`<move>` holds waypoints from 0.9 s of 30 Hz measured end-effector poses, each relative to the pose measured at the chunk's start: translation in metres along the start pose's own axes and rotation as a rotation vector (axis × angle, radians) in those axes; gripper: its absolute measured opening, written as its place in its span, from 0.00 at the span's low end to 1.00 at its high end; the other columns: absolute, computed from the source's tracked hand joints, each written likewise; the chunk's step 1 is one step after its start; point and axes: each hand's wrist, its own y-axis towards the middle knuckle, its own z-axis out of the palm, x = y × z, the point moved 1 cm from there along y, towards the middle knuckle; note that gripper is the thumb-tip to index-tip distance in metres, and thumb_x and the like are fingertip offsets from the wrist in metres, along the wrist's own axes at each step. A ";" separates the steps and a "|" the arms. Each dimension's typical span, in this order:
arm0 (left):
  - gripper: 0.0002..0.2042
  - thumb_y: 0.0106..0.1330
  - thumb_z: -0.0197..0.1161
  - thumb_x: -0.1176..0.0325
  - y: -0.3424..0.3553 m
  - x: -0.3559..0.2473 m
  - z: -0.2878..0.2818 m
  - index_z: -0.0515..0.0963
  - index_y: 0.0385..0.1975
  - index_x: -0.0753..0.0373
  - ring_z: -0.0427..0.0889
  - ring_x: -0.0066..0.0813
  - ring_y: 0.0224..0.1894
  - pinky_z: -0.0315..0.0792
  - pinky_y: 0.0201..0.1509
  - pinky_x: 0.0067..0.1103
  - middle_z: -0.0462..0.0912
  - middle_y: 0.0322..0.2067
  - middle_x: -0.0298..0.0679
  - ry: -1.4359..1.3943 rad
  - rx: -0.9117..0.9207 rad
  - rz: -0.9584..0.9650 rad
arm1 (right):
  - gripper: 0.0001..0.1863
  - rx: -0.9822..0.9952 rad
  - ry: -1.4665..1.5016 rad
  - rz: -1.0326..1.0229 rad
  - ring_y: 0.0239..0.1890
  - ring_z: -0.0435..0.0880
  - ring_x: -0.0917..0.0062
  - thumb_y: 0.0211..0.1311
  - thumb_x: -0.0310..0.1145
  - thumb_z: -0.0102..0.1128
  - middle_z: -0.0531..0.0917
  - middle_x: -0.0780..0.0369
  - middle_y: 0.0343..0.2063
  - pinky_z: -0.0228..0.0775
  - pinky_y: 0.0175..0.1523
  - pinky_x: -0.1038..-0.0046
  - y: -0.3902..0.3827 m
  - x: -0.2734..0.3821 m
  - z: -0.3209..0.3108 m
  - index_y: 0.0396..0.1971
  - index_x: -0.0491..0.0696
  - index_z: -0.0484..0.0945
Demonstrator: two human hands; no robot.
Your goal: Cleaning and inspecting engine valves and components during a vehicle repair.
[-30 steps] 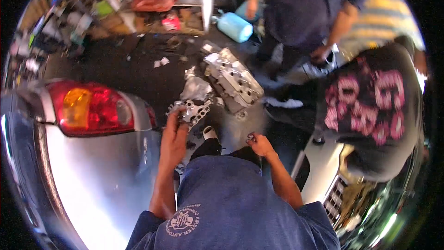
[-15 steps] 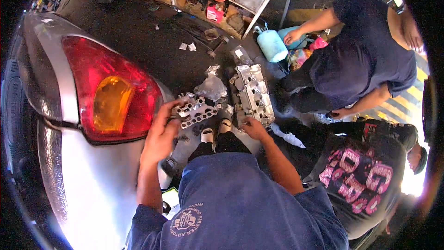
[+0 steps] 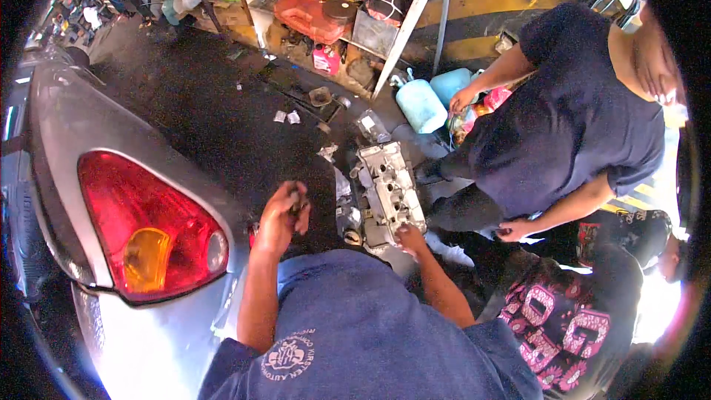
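My left hand is raised beside the red and amber car tail light, its fingers curled around something dark that I cannot make out. My right hand has curled fingers at the near end of a silver metal cylinder head lying lengthwise below me; what it grips, if anything, is hidden. Crumpled clear plastic and small silvery pieces lie along the left side of the cylinder head, partly covered by my dark trousers.
A person in a dark T-shirt stands at the right; another person in a printed black top bends low at lower right. Blue jugs, a clear packet and a cluttered shelf with an orange case are farther off.
The view has shifted. My left hand has moved off the flat perforated metal piece, which is now out of sight, and its fingers have curled more. My right hand stays by the cylinder head.
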 end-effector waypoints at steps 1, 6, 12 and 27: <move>0.17 0.57 0.59 0.54 0.026 0.000 0.003 0.69 0.38 0.60 0.63 0.23 0.17 0.59 0.21 0.22 0.65 0.22 0.34 -0.007 0.051 0.011 | 0.13 -0.020 0.058 0.018 0.19 0.74 0.81 0.56 0.37 0.56 0.77 0.64 0.22 0.65 0.20 0.75 0.008 0.011 0.002 0.36 0.45 0.76; 0.07 0.62 0.56 0.62 0.183 -0.019 0.007 0.69 0.33 0.57 0.65 0.21 0.17 0.58 0.21 0.21 0.67 0.18 0.31 -0.045 0.009 0.010 | 0.17 -0.260 -0.073 -0.304 0.26 0.80 0.74 0.54 0.38 0.60 0.82 0.57 0.28 0.73 0.34 0.71 0.032 0.109 -0.003 0.39 0.43 0.77; 0.06 0.56 0.53 0.69 0.369 -0.027 -0.043 0.71 0.32 0.58 0.76 0.26 0.23 0.70 0.22 0.23 0.78 0.25 0.36 -0.131 -0.167 -0.261 | 0.21 -0.461 -0.253 -0.369 0.37 0.82 0.58 0.54 0.43 0.60 0.83 0.51 0.31 0.72 0.44 0.63 0.110 0.310 -0.032 0.40 0.41 0.76; 0.07 0.57 0.60 0.63 0.529 -0.128 -0.182 0.77 0.28 0.59 0.76 0.20 0.23 0.68 0.24 0.20 0.78 0.21 0.31 0.396 -0.253 -0.480 | 0.29 -0.760 -0.798 0.006 0.43 0.81 0.54 0.51 0.58 0.59 0.82 0.48 0.37 0.72 0.48 0.55 0.432 0.696 -0.129 0.37 0.44 0.79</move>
